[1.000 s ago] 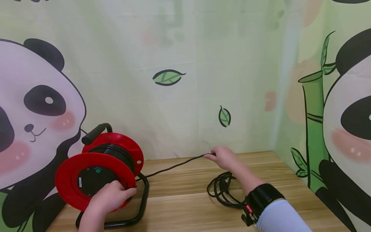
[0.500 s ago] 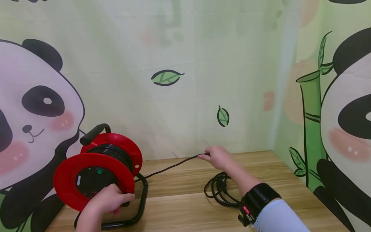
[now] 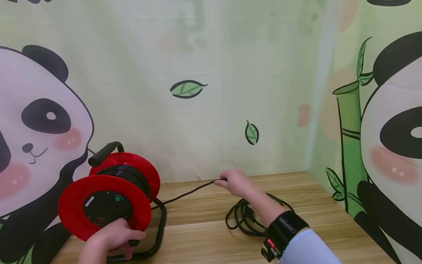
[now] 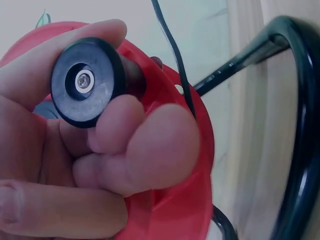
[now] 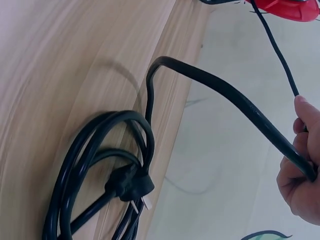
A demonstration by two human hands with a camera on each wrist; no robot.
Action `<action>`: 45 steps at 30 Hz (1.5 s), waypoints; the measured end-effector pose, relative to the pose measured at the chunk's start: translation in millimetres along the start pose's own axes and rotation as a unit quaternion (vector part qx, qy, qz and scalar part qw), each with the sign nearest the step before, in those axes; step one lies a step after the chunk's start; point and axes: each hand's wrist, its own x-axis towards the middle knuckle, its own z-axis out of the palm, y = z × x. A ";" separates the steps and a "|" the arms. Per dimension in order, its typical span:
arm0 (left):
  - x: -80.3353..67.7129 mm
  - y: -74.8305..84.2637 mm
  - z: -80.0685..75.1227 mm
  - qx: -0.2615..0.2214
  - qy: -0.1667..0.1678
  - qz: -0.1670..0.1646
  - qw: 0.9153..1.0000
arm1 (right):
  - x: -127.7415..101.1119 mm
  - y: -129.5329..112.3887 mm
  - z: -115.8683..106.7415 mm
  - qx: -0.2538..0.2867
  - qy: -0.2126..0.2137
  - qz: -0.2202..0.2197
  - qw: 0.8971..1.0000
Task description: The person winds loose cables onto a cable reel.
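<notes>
A red cable reel (image 3: pixel 74 205) with black cable wound on its drum stands at the left in the head view. Its black crank knob (image 4: pixel 87 82) sits in the curled fingers of my left hand (image 3: pixel 113 234), low on the front disc. Out to the right, my right hand (image 3: pixel 237 181) grips the black cable (image 3: pixel 191 191), which runs from the reel to my fingers. Beyond that grip, the cable drops to a loose coil (image 3: pixel 235 216) on the table, partly behind my right forearm. A plug (image 5: pixel 135 185) with metal prongs lies on this coil in the right wrist view.
The reel rests on a black tube frame (image 3: pixel 161 227) and has a black carrying handle (image 3: pixel 103 156) on top. Under it is a wood-grain table (image 3: pixel 188 234). A printed panda curtain (image 3: pixel 211 121) closes off the back and right side.
The reel's disc has turned a little clockwise, and my left hand has gone lower with the knob. My right hand has moved left toward the reel with the cable.
</notes>
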 end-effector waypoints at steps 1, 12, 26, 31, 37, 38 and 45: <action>0.2 -2.9 -1.0 0.000 -0.002 0.000 1.000 | 0.7 -1.7 1.2 0.009 -0.002 -0.003 1.000; 7.4 -33.0 -9.5 -0.040 -0.030 -0.014 0.999 | 8.9 -16.6 15.9 0.082 -0.023 -0.019 0.996; 6.8 -60.2 -22.1 -0.072 -0.020 -0.032 0.997 | 20.2 -34.2 35.2 0.121 -0.030 -0.037 0.992; 4.2 -66.9 -25.8 -0.088 -0.007 -0.044 0.995 | 22.6 -42.0 40.0 0.125 -0.035 -0.040 0.991; 1.2 -80.7 -34.8 -0.116 -0.017 -0.015 0.993 | 25.4 -50.4 48.1 0.138 -0.043 -0.047 0.988; 0.8 -83.6 -36.7 -0.119 -0.021 -0.007 0.993 | 26.0 -51.5 49.5 0.140 -0.044 -0.049 0.988; -3.4 -102.0 -50.5 -0.184 -0.036 0.031 0.982 | 30.8 -62.0 60.9 0.131 -0.051 -0.047 0.989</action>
